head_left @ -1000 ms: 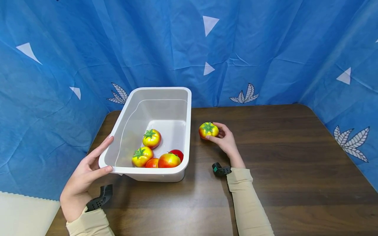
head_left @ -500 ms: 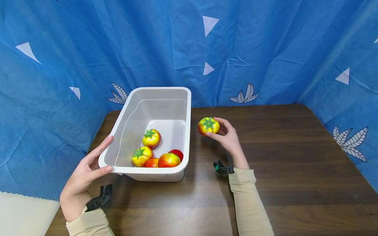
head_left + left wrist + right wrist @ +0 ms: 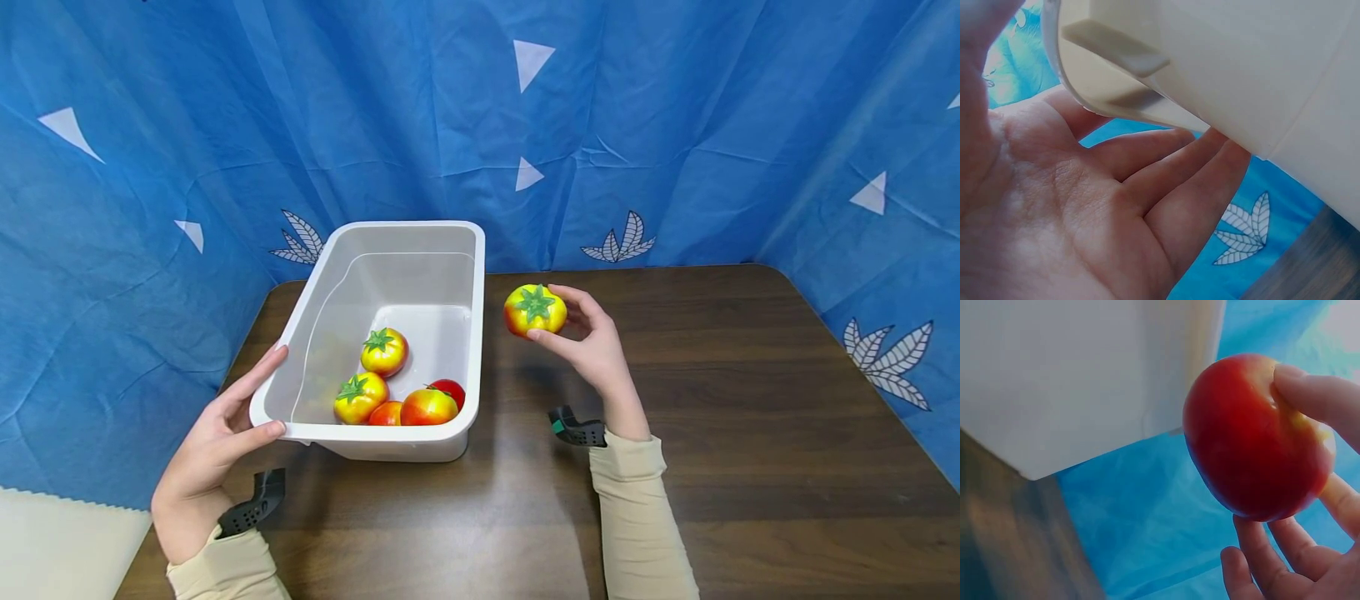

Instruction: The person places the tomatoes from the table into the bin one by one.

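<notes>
A yellow-and-red tomato with a green star-shaped top, likely artificial, is held above the table, right of the bin. My right hand grips it between thumb and fingers; the right wrist view shows its red underside. At the bin's near left corner, my left hand holds the white plastic bin, thumb on the rim. From the left wrist, my fingers reach under the rim to the outer wall. Several tomatoes lie inside the bin, including a yellow one and an orange-red one.
The bin stands on the left part of a dark brown wooden table. A blue curtain with white triangles and leaf prints hangs along the back and sides. A cream cloth edge shows at the lower left.
My right hand has lifted the tomato off the table, rising and shifting slightly right. The left hand and the bin stay where they were.
</notes>
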The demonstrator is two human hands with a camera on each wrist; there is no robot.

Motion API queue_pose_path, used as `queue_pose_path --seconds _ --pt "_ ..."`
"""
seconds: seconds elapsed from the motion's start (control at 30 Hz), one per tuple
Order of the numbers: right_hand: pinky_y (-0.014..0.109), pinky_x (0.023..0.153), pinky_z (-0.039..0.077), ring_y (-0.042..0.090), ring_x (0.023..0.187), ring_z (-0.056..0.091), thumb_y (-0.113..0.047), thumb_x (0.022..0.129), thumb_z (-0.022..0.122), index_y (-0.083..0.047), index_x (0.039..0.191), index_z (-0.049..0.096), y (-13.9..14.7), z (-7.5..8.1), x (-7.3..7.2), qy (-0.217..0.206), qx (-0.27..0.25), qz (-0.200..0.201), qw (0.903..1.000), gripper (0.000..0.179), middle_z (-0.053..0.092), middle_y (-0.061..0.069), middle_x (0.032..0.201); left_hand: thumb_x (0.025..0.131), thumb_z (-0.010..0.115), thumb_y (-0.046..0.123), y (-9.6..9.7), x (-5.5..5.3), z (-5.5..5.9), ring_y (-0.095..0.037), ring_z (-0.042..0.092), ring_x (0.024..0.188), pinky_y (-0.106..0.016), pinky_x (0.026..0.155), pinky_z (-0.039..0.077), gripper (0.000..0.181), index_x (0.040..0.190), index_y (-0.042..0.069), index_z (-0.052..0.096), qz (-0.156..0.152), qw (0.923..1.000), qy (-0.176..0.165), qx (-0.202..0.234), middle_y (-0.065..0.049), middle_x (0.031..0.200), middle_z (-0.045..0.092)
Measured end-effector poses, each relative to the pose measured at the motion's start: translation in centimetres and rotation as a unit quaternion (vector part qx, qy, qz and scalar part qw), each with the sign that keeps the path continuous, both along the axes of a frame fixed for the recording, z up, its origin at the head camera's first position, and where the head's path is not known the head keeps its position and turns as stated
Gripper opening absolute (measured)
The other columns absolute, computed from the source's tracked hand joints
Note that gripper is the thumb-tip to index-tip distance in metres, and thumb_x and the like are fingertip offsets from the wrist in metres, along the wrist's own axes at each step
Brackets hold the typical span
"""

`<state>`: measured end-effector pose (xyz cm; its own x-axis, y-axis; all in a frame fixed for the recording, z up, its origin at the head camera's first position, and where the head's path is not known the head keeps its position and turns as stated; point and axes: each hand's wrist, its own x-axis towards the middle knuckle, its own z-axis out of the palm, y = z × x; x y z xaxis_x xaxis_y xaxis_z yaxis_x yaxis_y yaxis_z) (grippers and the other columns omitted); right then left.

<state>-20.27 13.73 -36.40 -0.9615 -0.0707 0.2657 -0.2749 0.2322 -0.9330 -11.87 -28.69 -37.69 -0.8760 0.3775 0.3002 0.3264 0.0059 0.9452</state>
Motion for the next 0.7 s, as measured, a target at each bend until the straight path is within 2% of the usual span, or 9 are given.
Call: queue_pose_path --seconds 0.13,0.3,0.53,0.7 --pt "0.035 0.090 0.045 0.026 0.109 0.052 -0.008 0.078 0.075 -0.007 0.130 0.052 0.4 -0.3 -0.1 0.013 0.002 -0.002 0.9999 0.057 0.053 0.009 0.129 0.081 0.048 -0.026 0.0 0.0 0.0 -0.013 0.039 0.124 -0.022 0.084 0.049 0.076 0.147 -0.003 0.018 0.001 1.0000 0.000 -0.002 -0.003 0.156 0.014" --pt "0.033 0.092 0.045 0.019 0.108 0.053 -0.013 0.077 0.078 -0.015 0.129 0.055 0.8 -0.6 -0.2 0.040 0.005 -0.002 0.9992 0.057 0.055 0.001 0.127 0.081 0.047 -0.026 0.0 0.1 0.0 -0.012 0.037 0.125 -0.021 0.084 0.049 0.076 0.147 -0.002 0.018 0.003 1.0000 -0.002 -0.007 -0.003 0.156 0.014" --pt "0.038 0.093 0.044 0.018 0.107 0.053 -0.015 0.076 0.079 -0.016 0.128 0.055 0.7 0.2 0.5 0.068 0.005 0.001 0.9977 0.057 0.056 0.000 0.126 0.081 0.047 -0.027 0.0 0.0 0.1 -0.013 0.036 0.126 -0.021 0.084 0.049 0.076 0.147 -0.003 0.018 -0.001 1.0000 0.003 -0.004 -0.004 0.157 0.014" --pt "0.031 0.091 0.045 0.017 0.106 0.053 -0.013 0.077 0.078 -0.016 0.129 0.055 0.6 0.6 1.0 0.074 0.004 0.008 0.9972 0.057 0.056 -0.001 0.126 0.081 0.047 -0.027 0.1 0.0 0.1 -0.013 0.036 0.127 -0.021 0.084 0.048 0.076 0.147 -0.003 0.018 -0.001 1.0000 0.004 -0.005 -0.004 0.157 0.012"
